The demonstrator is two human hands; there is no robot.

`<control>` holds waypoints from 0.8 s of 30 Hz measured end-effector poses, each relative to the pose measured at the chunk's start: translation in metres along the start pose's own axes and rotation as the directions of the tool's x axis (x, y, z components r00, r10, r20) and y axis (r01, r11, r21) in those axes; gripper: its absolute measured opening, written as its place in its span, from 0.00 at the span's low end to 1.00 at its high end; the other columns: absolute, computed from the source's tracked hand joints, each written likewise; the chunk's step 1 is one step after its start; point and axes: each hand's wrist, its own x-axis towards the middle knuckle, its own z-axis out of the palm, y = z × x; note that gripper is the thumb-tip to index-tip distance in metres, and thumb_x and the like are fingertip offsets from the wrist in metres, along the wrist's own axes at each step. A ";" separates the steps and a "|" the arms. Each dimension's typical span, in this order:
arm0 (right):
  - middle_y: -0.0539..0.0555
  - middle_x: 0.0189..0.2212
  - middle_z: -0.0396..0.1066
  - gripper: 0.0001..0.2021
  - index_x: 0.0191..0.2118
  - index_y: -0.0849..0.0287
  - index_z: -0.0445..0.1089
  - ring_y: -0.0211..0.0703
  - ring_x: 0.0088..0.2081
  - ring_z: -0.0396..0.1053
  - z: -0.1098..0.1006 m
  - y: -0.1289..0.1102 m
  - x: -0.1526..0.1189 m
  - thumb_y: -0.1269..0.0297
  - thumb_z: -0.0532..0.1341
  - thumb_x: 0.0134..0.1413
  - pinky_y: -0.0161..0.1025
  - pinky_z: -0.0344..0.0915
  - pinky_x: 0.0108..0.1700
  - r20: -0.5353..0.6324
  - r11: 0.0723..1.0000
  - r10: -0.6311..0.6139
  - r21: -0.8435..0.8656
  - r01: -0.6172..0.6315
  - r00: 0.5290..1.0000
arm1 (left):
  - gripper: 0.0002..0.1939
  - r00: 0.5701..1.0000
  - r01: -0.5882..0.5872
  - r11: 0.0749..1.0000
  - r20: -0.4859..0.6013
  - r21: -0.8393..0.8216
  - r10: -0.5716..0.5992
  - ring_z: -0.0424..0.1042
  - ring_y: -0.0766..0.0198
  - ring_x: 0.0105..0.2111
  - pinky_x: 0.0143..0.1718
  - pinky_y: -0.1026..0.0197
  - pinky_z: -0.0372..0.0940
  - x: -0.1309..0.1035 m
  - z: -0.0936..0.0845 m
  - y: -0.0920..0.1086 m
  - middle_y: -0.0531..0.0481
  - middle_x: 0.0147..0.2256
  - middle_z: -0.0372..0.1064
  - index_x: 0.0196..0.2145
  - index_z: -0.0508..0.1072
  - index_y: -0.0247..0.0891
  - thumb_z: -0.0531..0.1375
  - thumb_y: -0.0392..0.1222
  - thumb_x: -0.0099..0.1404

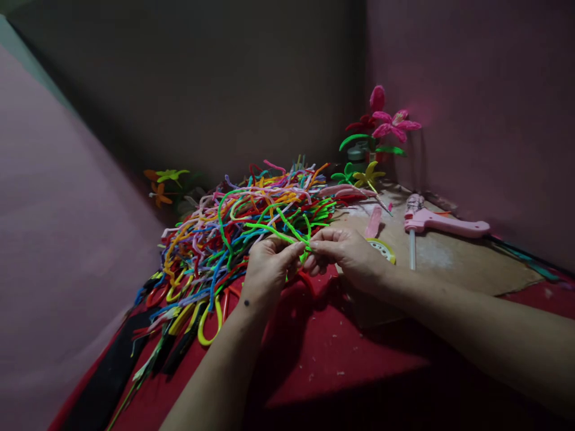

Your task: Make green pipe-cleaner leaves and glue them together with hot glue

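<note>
Bright green pipe cleaners (290,222) are pinched between my two hands, with several ends fanning up and to the left. My left hand (274,263) holds them with thumb and forefinger at the left. From the right, my right hand (339,250) pinches them at the point where the strands cross. The fingertips of both hands nearly meet. Behind them lies a large heap of many-coloured pipe cleaners (202,233). Parts of the green strands are hidden by my fingers.
A pink glue gun (449,224) rests on cardboard (476,263) at the right, near a yellow-rimmed roll (385,251). Pink flowers (398,126) stand behind. Yellow-handled scissors (207,332) and black-handled pliers (182,350) lie at the left on the red cloth (323,371).
</note>
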 end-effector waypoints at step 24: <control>0.46 0.13 0.60 0.13 0.20 0.63 0.64 0.29 0.15 0.55 0.000 0.007 0.001 0.59 0.63 0.43 0.31 0.49 0.18 -0.027 0.999 -0.009 0.033 0.010 1.000 | 0.09 0.996 -0.057 0.971 0.054 -0.231 0.071 0.58 0.74 0.14 0.16 0.70 0.54 0.000 0.001 -0.005 0.57 0.16 0.60 0.24 0.67 0.33 0.61 0.42 0.53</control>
